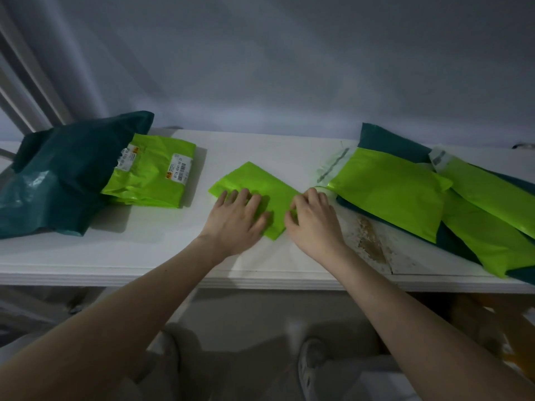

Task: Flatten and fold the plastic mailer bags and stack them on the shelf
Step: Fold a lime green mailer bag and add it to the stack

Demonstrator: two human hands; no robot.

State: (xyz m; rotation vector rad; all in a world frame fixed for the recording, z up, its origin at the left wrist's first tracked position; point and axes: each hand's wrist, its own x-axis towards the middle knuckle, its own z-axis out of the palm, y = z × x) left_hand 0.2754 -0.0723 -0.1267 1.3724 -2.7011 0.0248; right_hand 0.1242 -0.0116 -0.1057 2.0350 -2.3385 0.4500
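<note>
A folded lime-green mailer bag (254, 180) lies in the middle of the white shelf (144, 244). My left hand (236, 219) rests flat on its left half, fingers spread. My right hand (314, 219) has its fingers curled on the bag's right edge, pinching the plastic. To the left sits a stack of folded green mailers (150, 175) with white barcode labels. At the right, unfolded green mailers (393, 189) lie overlapping on dark teal bags (388, 140).
A large crumpled dark teal bag (58, 175) fills the shelf's left end, behind the folded stack. A brown stained patch (372, 241) marks the shelf near its front edge at right. A grey wall rises behind. My shoes and the floor show below the shelf.
</note>
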